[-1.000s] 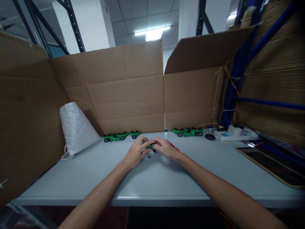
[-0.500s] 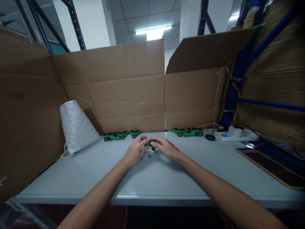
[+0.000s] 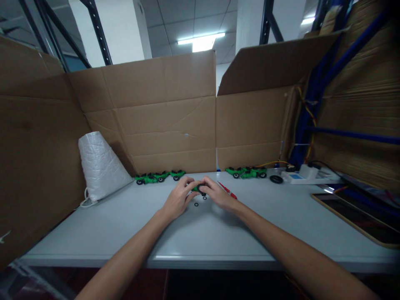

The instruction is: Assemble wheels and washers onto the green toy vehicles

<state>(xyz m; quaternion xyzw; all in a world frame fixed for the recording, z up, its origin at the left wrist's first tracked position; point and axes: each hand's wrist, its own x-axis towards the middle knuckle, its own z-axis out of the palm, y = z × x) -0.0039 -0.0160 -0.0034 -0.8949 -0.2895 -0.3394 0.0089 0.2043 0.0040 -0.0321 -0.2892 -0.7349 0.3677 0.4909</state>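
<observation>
Between my two hands, just above the table's middle, is a small green toy car (image 3: 195, 188) with black wheels, partly hidden by fingers. My left hand (image 3: 180, 196) is closed on its left side. The fingers of my right hand (image 3: 215, 193) press on its right side, at a black wheel. Two small dark rings lie on the table below: one ring (image 3: 204, 198) close under the car, another ring (image 3: 196, 204) nearer to me. A red screwdriver-like tool (image 3: 228, 190) rests beside my right hand, its near end by the wrist.
Several green toy cars (image 3: 159, 177) line the back left, with more green cars (image 3: 246, 172) at the back right. Right of them are black rings (image 3: 276, 179), a white power strip (image 3: 303, 177) and a dark tablet-like panel (image 3: 356, 216). A silvery padded bag (image 3: 101, 166) leans left.
My right hand has shifted slightly, so more of the red tool shows beside it. The toy car has turned or tipped a little between my fingers.
</observation>
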